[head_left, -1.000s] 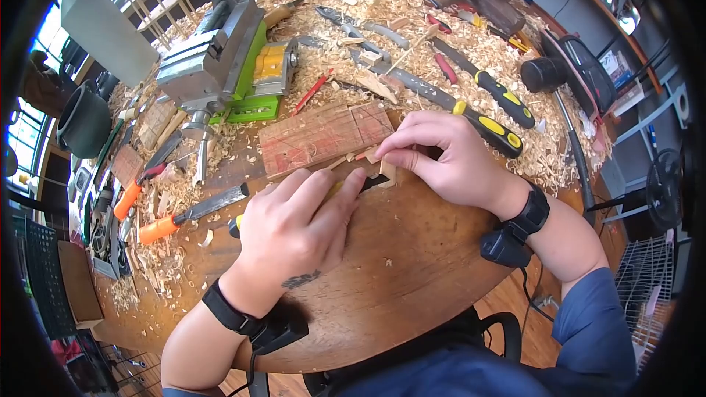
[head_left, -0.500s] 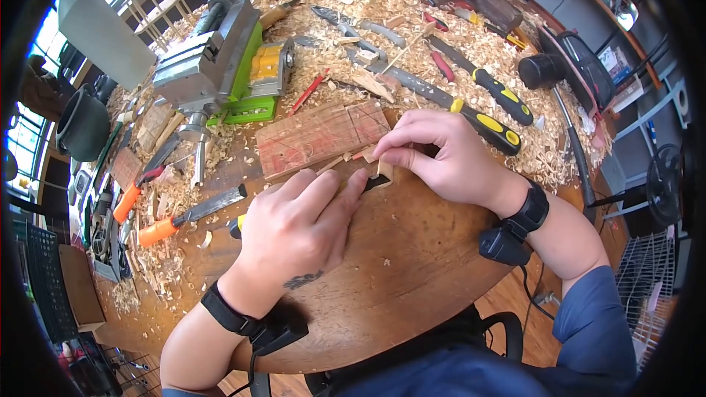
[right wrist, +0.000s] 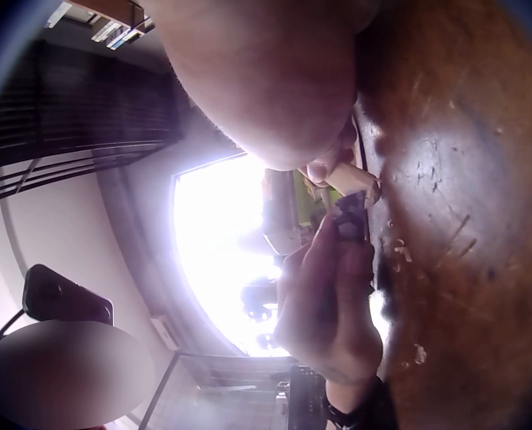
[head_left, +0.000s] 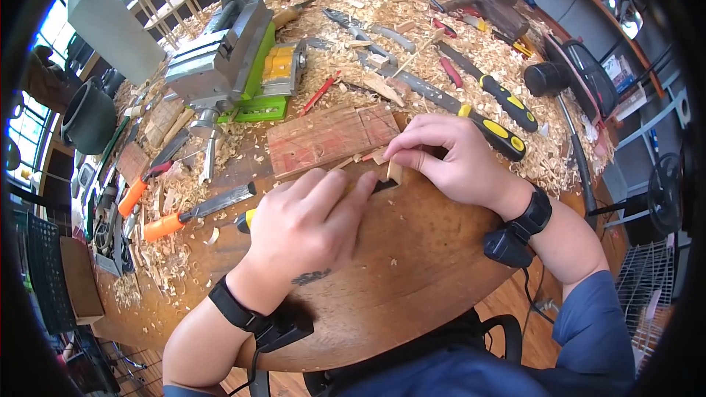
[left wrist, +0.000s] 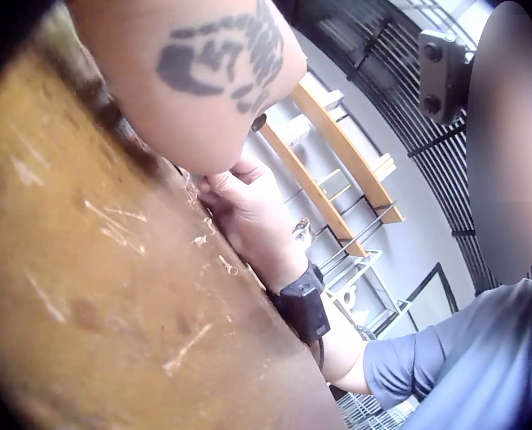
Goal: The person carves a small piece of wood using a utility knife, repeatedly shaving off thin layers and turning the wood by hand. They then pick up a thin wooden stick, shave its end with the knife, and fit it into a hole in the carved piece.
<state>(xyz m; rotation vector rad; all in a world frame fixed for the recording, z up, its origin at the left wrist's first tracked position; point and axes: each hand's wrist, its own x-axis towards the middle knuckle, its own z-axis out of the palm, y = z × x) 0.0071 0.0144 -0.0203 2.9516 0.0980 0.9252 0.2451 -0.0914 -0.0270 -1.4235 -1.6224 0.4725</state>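
Note:
My left hand [head_left: 305, 217] lies low over the bench and grips a tool with a yellow-and-black handle [head_left: 247, 220]. The tool's dark flat end [head_left: 384, 185] shows past the thumb; most of the rest is hidden under the palm. Opposite it, my right hand [head_left: 456, 158] pinches a small pale piece of wood [head_left: 395, 171] between thumb and forefinger, right at that dark end. In the right wrist view the wood piece [right wrist: 351, 182] overlaps the dark tip [right wrist: 349, 218]. Just beyond both hands lies a flat reddish board [head_left: 331, 136].
A metal vise [head_left: 213, 59] on a green base stands at the back left. Two orange-handled chisels, one of them a wide chisel [head_left: 198, 213], lie at left. Beyond the board are wood shavings [head_left: 346, 66], a yellow-and-black rasp [head_left: 493, 129] and a black mallet [head_left: 546, 79].
The head view has shifted slightly, so the bench things appear a little farther right. Both hands keep nearly the same pose around the tool and wood piece.

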